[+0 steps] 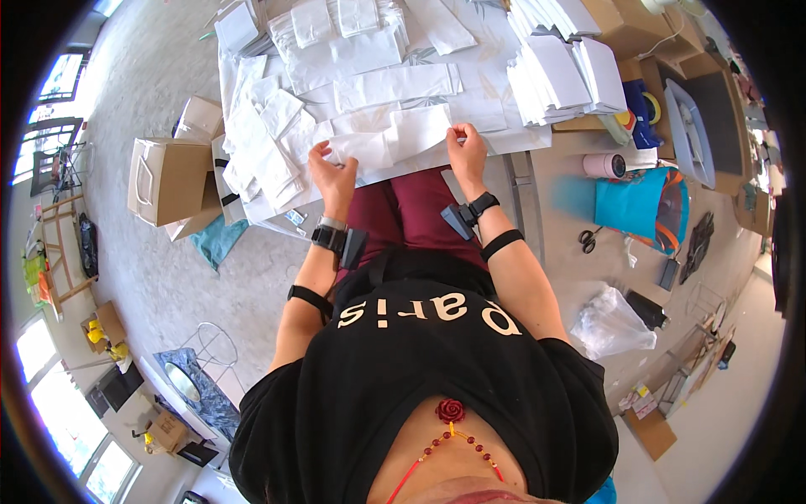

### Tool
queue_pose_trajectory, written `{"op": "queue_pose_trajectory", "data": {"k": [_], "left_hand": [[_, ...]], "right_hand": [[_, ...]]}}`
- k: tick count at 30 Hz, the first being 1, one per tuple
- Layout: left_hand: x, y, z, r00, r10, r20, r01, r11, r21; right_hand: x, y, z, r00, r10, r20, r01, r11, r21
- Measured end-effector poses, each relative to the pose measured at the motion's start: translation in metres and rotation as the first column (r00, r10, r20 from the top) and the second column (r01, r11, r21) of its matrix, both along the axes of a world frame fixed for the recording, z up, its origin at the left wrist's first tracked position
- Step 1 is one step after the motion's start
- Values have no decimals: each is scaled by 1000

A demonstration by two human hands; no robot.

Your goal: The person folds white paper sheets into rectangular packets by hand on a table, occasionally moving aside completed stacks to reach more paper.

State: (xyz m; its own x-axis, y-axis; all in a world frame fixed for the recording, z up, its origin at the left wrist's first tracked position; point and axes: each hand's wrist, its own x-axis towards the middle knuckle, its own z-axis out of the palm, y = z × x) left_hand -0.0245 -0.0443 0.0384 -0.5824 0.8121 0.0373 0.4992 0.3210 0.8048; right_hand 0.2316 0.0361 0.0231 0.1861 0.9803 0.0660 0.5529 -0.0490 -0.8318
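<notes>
A thin white sheet [390, 141], long and creased, lies across the near edge of the table between my hands. At its right end, my right hand [468, 157] pinches the corner between thumb and fingertips. My left hand [334, 175] is beside the left end, thumb and forefinger curved apart. Whether its fingertips touch the sheet cannot be made out. Beyond it, another flat white strip [395, 87] rests on the table. To the left of my left hand spreads a loose heap of white folded pieces [269, 139].
Stacked white folded sheets [550, 80] stand at the table's right side. Cardboard boxes [172, 181] sit left of the table. On the right are a pink cylinder [604, 165], a turquoise bag [642, 208], black scissors [589, 241] and a clear plastic bag [613, 323].
</notes>
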Motion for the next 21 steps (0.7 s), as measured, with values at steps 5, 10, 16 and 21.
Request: {"op": "queue_pose_trajectory", "data": {"k": [5, 10, 16, 21], "left_hand": [[6, -26, -17, 995, 3, -97, -6, 1000, -30], [16, -15, 15, 996, 33, -78, -52, 967, -249], [8, -12, -6, 959, -73, -274, 30, 987, -161], [8, -9, -8, 967, -76, -242, 63, 996, -59]], "right_hand": [[-2, -1, -3, 1000, 4, -12, -3, 1000, 18], [2, 0, -3, 999, -14, -34, 14, 1000, -2], [1, 0, -2, 1000, 3, -5, -3, 1000, -2], [2, -3, -1, 1000, -2, 18, 2, 1000, 6]]}}
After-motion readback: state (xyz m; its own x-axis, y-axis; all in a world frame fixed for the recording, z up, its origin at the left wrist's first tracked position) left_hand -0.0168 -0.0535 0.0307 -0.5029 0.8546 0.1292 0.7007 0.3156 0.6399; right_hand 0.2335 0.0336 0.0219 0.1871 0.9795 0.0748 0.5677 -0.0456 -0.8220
